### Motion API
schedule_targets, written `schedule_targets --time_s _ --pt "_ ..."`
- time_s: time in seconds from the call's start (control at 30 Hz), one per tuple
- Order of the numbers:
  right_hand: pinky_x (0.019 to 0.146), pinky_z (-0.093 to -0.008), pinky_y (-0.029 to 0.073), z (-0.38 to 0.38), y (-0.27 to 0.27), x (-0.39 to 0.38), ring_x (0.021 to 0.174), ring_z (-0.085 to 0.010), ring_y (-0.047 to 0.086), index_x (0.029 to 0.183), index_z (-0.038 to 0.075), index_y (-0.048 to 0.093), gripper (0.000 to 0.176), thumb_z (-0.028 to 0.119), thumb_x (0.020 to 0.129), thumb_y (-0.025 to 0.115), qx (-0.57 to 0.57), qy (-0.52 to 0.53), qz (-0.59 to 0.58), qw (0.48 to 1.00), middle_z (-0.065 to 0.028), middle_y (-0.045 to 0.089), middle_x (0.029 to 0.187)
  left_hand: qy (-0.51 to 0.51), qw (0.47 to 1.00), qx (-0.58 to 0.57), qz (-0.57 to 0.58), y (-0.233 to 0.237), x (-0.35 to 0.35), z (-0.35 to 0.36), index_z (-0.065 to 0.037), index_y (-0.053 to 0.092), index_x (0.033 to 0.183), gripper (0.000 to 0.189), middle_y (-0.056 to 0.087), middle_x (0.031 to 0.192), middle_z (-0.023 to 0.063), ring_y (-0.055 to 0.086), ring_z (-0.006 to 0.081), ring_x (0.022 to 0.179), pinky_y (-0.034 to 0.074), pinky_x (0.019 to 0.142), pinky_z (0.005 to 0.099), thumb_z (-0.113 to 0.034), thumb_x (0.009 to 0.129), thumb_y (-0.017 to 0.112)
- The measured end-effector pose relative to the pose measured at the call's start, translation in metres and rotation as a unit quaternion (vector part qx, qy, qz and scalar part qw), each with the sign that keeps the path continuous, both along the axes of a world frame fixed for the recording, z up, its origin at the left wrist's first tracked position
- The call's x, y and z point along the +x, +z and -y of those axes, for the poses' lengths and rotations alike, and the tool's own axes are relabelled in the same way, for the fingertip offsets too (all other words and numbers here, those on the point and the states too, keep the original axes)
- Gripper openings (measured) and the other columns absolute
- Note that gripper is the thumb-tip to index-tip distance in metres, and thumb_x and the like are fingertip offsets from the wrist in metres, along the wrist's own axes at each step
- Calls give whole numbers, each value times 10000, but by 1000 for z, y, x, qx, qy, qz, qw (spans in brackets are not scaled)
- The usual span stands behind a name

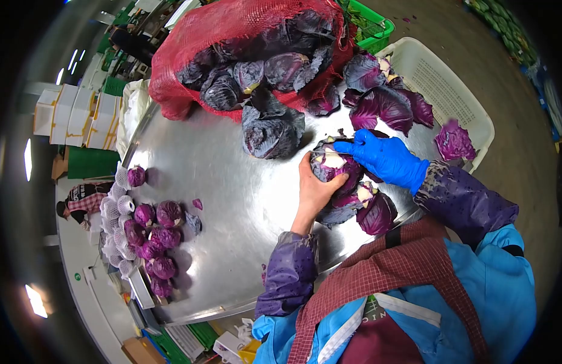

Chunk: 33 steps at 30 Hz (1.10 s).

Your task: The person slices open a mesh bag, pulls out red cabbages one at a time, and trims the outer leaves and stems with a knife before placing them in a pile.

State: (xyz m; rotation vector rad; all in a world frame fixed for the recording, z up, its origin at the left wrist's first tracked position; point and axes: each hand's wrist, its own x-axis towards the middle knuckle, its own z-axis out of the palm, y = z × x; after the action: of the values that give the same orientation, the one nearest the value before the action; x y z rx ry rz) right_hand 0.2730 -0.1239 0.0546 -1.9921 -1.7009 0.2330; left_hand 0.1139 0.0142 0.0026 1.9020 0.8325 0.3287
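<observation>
My left hand (pixel 317 189), bare, is wrapped around the near side of a red cabbage (pixel 352 176) whose pale cut stem end faces up. Over the top of that cabbage is my right hand (pixel 378 156) in a blue glove, its fingers curled closed around a thin tool, mostly hidden, that touches the stem area. Loose purple outer leaves (pixel 377 213) lie just below the cabbage, by the table edge. More leaves (pixel 387 109) are heaped beyond my right hand. A whole dark cabbage (pixel 272 133) sits to the left of the hands on the metal table (pixel 232 182).
A red mesh sack (pixel 202 36) full of cabbages lies at the table's far side. Right of it stand a white basket (pixel 475 106) and a green crate (pixel 378 37). Several trimmed cabbages (pixel 163 236) and white foam nets (pixel 114 224) are at the left. A person (pixel 84 200) is beyond.
</observation>
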Motion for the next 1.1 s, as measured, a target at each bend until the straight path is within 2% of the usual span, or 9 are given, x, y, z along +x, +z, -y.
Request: schedule_targets --time_s 0.37,0.43,0.5,0.6,0.7,0.9,1.03,1.07,1.1 --pt "537 -390 513 -49 -8 4 700 -304 627 1218 267 513 438 107 810 510 -8 21 91 996 -136 543 1009 -12 997 -70 -41 8 11 -9 97 347 1241 904 432 1207 268 469 352 1115 388 943 387 -326 580 796" --pt "534 -386 506 -65 -4 14 702 -302 624 1204 256 522 401 158 815 521 -66 42 154 985 -135 547 999 -21 995 97 -21 13 14 7 101 340 1246 919 436 1206 272 472 361 1112 389 946 393 -333 578 797" --pt "541 -385 502 -78 -24 26 707 -296 623 1155 241 547 335 215 821 528 2 82 193 978 -129 563 957 4 995 93 -44 16 17 9 103 332 1254 924 440 1207 270 474 367 1113 390 950 397 -332 580 793" --pt "561 -387 491 -83 -33 32 716 -279 620 1024 205 582 213 267 823 544 -51 53 128 989 -78 598 815 16 996 83 -30 9 11 10 109 352 1261 933 491 1172 262 523 315 1078 420 923 352 -341 575 796" --pt "617 -416 492 -86 -70 46 766 -297 632 1035 196 604 252 259 792 584 36 -29 42 998 -88 637 849 -8 992 128 6 11 5 19 107 330 1276 944 486 1179 261 516 317 1085 410 936 355 -324 578 796" --pt "687 -394 495 -65 -63 55 842 -309 613 1077 157 592 323 330 805 603 -46 -122 -25 991 -118 624 946 22 994 96 54 -2 -23 39 35 276 1329 945 430 1232 236 478 309 1117 376 970 366 -280 596 783" --pt "698 -389 497 -26 -20 17 825 -312 614 1062 100 589 366 325 778 643 116 -103 -70 985 -118 585 1013 47 996 22 74 0 -32 35 3 266 1335 909 404 1244 205 438 280 1146 357 981 367 -255 623 769" --pt "686 -395 495 -13 6 -1 808 -314 614 1005 88 603 380 378 763 643 42 -80 -242 966 -129 594 944 47 996 19 72 1 -32 38 3 266 1335 909 404 1244 205 438 280 1146 357 981 367 -255 623 769" --pt "681 -397 495 -12 6 -8 809 -309 619 949 71 618 421 437 743 636 -58 -79 -92 991 -137 614 927 44 996 20 72 1 -30 38 2 266 1335 910 400 1249 203 436 281 1148 356 983 367 -256 622 770"
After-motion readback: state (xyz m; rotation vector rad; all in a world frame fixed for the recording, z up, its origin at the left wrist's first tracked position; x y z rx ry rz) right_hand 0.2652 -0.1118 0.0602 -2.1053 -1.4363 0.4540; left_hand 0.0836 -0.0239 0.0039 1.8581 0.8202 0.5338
